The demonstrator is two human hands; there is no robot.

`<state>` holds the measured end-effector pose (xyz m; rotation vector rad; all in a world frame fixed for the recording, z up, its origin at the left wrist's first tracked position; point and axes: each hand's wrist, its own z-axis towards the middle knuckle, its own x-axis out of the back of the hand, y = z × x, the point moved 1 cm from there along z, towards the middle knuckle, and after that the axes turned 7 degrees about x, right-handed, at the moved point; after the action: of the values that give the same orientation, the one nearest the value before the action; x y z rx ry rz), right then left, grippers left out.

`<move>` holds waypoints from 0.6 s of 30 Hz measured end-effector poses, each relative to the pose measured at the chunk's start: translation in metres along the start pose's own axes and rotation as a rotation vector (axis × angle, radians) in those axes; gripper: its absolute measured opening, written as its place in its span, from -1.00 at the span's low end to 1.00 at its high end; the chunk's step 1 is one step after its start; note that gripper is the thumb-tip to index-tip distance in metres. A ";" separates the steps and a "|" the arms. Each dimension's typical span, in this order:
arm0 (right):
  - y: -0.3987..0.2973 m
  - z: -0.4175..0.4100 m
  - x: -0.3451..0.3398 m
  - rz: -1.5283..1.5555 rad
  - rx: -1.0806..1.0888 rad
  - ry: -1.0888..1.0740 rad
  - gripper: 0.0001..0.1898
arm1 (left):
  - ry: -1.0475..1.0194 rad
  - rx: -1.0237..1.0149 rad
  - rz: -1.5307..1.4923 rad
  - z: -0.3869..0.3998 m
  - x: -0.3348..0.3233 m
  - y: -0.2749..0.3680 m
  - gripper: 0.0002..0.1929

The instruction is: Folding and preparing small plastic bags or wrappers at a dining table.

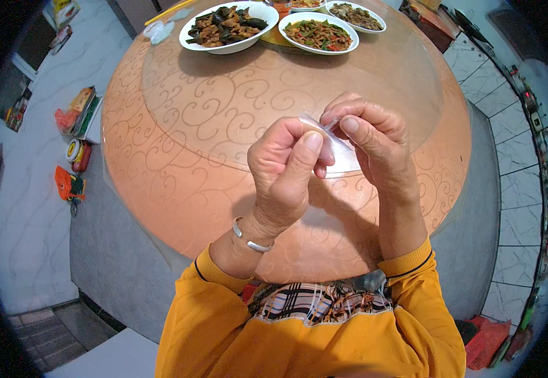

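A thin, clear plastic film or bag (342, 153) is pinched between my two hands, above the near part of the round table (174, 189). My left hand (285, 165) grips its left part between thumb and curled fingers; a silver bangle (255, 244) sits on that wrist. At its upper edge my right hand (373, 137) pinches a twisted bit of the film with thumb and fingertips. The lower part of the film hangs between the hands, partly hidden behind the fingers.
At the table's far side stand a bowl of dark food with meat (229, 45), a plate of meat and peppers (318, 49) and another filled plate (356, 16). Yellow chopsticks (167, 12) and crumpled clear plastic (159, 33) lie at the far left edge.
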<state>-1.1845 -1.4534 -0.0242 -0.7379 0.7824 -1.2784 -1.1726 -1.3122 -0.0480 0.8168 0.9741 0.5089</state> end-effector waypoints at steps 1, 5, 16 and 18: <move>0.000 0.000 0.000 0.000 0.001 0.001 -0.83 | 0.004 0.010 -0.018 0.000 0.000 0.000 -0.84; 0.002 0.001 -0.001 0.012 0.031 -0.012 -0.85 | 0.001 0.028 -0.065 0.001 0.001 -0.001 -0.84; 0.001 -0.001 -0.001 0.051 -0.020 -0.029 -0.80 | -0.002 0.214 -0.348 0.006 0.004 -0.002 -0.82; 0.003 -0.002 0.000 0.113 -0.088 -0.026 -0.76 | -0.005 0.229 -0.344 0.007 0.005 0.001 -0.82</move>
<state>-1.1850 -1.4529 -0.0279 -0.7686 0.8516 -1.1362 -1.1644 -1.3110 -0.0474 0.8301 1.1539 0.0992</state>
